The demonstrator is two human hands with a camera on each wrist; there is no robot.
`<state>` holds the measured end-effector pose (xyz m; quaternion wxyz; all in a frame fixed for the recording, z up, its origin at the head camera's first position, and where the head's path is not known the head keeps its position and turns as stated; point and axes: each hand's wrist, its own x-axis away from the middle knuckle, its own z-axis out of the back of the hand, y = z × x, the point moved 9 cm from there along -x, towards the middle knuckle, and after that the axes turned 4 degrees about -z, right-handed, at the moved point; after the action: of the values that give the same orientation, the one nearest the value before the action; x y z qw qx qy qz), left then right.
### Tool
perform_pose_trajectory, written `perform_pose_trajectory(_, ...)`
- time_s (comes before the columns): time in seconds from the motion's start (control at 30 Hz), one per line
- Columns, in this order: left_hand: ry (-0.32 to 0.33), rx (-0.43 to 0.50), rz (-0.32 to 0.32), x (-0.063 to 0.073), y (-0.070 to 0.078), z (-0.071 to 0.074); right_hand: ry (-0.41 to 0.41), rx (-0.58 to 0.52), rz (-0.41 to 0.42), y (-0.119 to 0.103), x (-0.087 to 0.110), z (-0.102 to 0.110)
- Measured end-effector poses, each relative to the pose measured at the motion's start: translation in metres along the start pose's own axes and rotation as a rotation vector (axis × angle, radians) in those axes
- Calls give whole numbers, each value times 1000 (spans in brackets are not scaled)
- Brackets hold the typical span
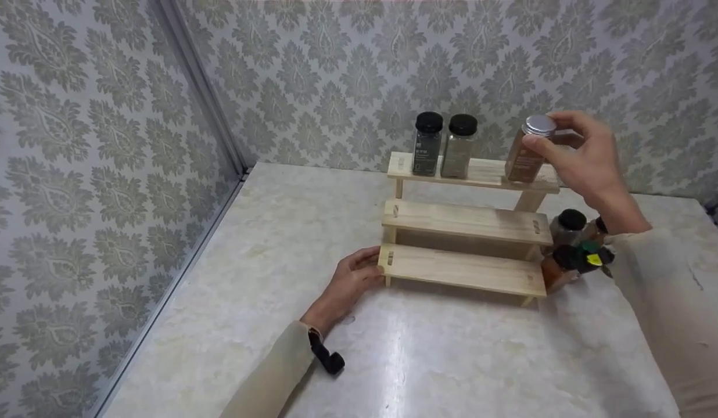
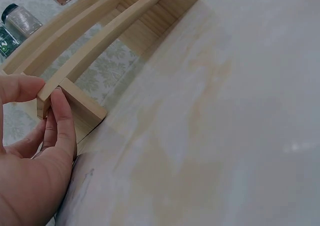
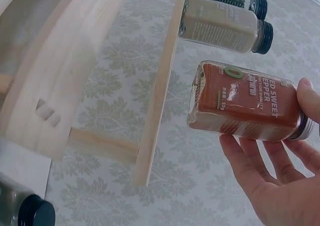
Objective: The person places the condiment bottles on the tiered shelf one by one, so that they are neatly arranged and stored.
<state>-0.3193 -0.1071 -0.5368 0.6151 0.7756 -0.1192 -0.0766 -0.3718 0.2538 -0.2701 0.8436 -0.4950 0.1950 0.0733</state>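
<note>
A jar of red sweet pepper powder with a silver lid is gripped by my right hand, thumb and fingers around its upper part. In the head view it is upright at the right of the top shelf; the right wrist view shows a gap between its base and the board. My left hand pinches the left end of the bottom step of the wooden three-tier rack. Two black-capped spice jars, one dark green and one pale beige, stand on the top shelf's left part.
Several more jars stand on the table right of the rack, among them a black-capped jar and an orange-brown one. A patterned wall rises behind the marbled table. A dark strap hangs at the left wrist.
</note>
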Motion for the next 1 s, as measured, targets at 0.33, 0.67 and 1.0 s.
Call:
perform_pose_trajectory(0.33,6,9,-6,1,4,-3,-31,-16,-62,2,-14,-22)
perform_pose_trajectory(0.67,3,-6,6,2,1,-2,-75,-35,-102,12,-19,-43)
perform_pose_trajectory(1.0,6,-7,2,2,2,-2,-50,-80,-63,12,-16,-49)
